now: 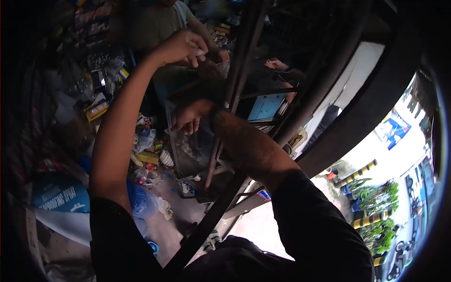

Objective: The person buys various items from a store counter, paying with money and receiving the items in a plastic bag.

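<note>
My left hand (185, 48) is raised at the upper middle, its fingers curled together in a pinch. A small pale bit shows at the fingertips, too small to name. Below and to the right, my right hand (190, 117) hangs with bent, slightly parted fingers and nothing visible in them. It is close to the top edge of a glass case (170, 129). A person in a light shirt (157, 28) stands just beyond my left hand, with a hand (223, 57) near some clear plastic.
Dark metal frame bars (239, 70) cross beside my right arm. Boxes and packets, among them a yellow box (97, 110), are piled at the left. A blue plastic bag (143, 203) lies on the floor. Another person's hand (277, 64) and a blue box (266, 107) show behind the bars.
</note>
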A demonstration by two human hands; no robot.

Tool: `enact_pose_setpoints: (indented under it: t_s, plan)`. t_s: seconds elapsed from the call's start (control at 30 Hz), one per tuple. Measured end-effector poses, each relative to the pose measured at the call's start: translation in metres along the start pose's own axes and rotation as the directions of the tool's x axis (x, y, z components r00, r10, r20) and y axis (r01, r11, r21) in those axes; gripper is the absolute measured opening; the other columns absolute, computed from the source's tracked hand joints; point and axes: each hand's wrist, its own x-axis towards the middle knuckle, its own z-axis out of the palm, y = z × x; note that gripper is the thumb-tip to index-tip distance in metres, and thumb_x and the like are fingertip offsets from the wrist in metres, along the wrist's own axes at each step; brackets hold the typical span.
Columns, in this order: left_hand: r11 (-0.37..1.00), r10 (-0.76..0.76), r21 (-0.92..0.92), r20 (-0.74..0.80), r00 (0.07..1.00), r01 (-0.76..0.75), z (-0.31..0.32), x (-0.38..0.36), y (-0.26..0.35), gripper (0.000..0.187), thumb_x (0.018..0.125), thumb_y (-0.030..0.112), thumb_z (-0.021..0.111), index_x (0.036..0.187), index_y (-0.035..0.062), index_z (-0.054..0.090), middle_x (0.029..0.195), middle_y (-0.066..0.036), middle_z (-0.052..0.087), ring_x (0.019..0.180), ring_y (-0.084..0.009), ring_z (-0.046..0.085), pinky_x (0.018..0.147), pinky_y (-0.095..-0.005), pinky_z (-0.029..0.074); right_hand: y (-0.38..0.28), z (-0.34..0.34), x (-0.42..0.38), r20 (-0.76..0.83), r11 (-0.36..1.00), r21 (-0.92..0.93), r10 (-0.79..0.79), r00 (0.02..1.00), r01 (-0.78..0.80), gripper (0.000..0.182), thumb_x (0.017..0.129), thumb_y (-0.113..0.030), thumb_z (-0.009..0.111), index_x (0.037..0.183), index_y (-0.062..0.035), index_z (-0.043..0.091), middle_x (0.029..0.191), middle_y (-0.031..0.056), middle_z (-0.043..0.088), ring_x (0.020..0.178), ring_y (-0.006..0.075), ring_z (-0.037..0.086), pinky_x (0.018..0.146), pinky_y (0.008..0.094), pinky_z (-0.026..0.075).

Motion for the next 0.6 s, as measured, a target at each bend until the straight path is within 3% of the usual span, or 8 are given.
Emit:
enact_pose_setpoints:
  t_s: [0.13,0.27,0.37,0.6]
  plan:
    - [0.998,-0.047,-0.041,-0.056,0.997,0.044,0.000,-0.022,-0.007,0.013,0.083,0.009,0.058,0.093,0.0009,0.056,0.087,-0.011,0.065,0.065,-0.0129,0.063,0.062,-0.0261,0.051,-0.007,0.002,-0.008,0.016,1.000,0.014,-0.028,0.999,0.028,0.041,0.085,-0.033,0.058,0.116,-0.0072,0.052,0.086,0.0047,0.062,0.071,0.0130,0.060,0.065,0.0291,0.052]
    - [0.994,0.040,-0.091,-0.142,0.989,-0.053,-0.003,-0.040,0.013,0.016,0.079,0.006,0.063,0.092,-0.0015,0.057,0.083,-0.012,0.066,0.064,-0.0131,0.063,0.063,-0.0250,0.052,-0.013,0.003,-0.013,0.011,0.998,0.036,-0.042,0.999,0.042,0.038,0.086,-0.031,0.058,0.114,-0.0076,0.053,0.083,0.0023,0.062,0.070,0.0120,0.060,0.064,0.0290,0.051]
    - [0.989,0.105,-0.089,-0.112,0.988,-0.115,-0.006,-0.043,0.024,0.020,0.077,0.006,0.066,0.093,-0.0024,0.059,0.077,-0.011,0.066,0.066,-0.0128,0.064,0.064,-0.0249,0.052,-0.009,0.001,-0.007,0.034,0.998,0.041,-0.049,0.998,0.047,0.034,0.086,-0.030,0.059,0.112,-0.0088,0.054,0.084,0.0049,0.061,0.072,0.0151,0.060,0.065,0.0315,0.051]
    - [0.956,0.216,-0.164,-0.170,0.962,-0.243,-0.004,-0.045,0.027,0.023,0.073,0.003,0.071,0.093,-0.0019,0.060,0.072,-0.007,0.065,0.064,-0.0064,0.058,0.060,-0.0206,0.046,-0.004,0.002,-0.010,0.015,0.998,0.044,-0.046,0.999,0.046,0.034,0.085,-0.028,0.058,0.112,-0.0088,0.054,0.081,0.0017,0.062,0.067,0.0122,0.060,0.062,0.0285,0.052]
